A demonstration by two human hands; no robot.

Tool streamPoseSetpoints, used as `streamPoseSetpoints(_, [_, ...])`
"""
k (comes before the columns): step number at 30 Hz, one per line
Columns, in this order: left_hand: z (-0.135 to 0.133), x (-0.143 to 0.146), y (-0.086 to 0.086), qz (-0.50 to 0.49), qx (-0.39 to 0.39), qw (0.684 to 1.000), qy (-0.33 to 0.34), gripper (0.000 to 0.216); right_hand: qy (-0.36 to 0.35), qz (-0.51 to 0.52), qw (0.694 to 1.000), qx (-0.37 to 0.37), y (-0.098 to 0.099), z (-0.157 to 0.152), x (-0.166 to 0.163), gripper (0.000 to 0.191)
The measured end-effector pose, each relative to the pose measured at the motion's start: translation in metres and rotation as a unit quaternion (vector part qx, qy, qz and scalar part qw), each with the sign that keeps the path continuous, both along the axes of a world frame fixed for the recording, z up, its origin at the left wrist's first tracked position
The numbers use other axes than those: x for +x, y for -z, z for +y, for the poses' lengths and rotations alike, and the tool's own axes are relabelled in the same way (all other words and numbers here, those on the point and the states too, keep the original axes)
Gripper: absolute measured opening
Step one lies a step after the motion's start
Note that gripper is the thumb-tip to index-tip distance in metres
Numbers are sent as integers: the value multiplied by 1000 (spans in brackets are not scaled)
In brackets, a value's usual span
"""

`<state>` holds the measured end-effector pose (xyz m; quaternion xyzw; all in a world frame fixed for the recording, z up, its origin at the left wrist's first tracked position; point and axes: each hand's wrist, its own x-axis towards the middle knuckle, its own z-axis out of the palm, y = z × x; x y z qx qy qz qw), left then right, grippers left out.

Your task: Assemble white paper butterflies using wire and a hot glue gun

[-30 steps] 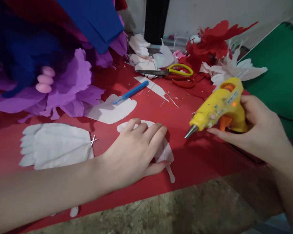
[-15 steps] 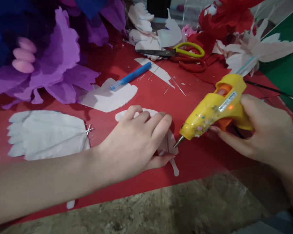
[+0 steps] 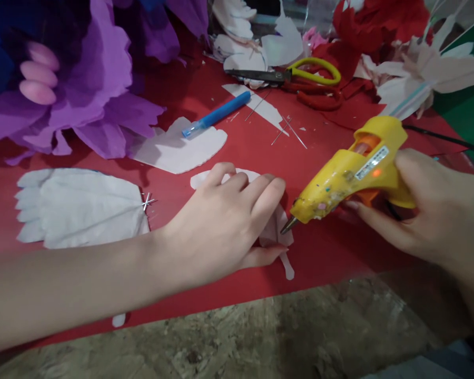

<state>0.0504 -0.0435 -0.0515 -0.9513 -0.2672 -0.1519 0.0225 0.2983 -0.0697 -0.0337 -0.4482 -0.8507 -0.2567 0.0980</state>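
The open left hand (image 3: 221, 234) presses flat the paper petal (image 3: 278, 238), surely light and easily torn, near its narrow end, while the right hand (image 3: 438, 210) grips the glue gun (image 3: 351, 176).

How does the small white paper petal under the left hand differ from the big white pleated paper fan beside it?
The small white paper petal is pinned by the left hand; the big white pleated paper fan lies untouched. The petal looks smooth, the fan creased. Both are white paper.

Yellow glue gun (image 3: 351, 176) tilts nozzle-down at flat white paper petal (image 3: 277, 237).
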Motion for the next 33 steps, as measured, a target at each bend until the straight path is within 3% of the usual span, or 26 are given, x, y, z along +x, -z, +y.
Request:
streamPoseSetpoints(13, [2, 0, -2, 19, -30, 999, -3, 46, -3, -13, 1000, -4, 0, -2, 0, 28])
streamPoseSetpoints(28, [1, -1, -2, 24, -45, 999, -2, 50, 78, -13, 997, 16, 4, -3, 2, 35])
streamPoseSetpoints(33, [1, -2, -2, 14, -43, 999, -5, 46, 115, -8, 993, -9, 5, -5, 5, 40])
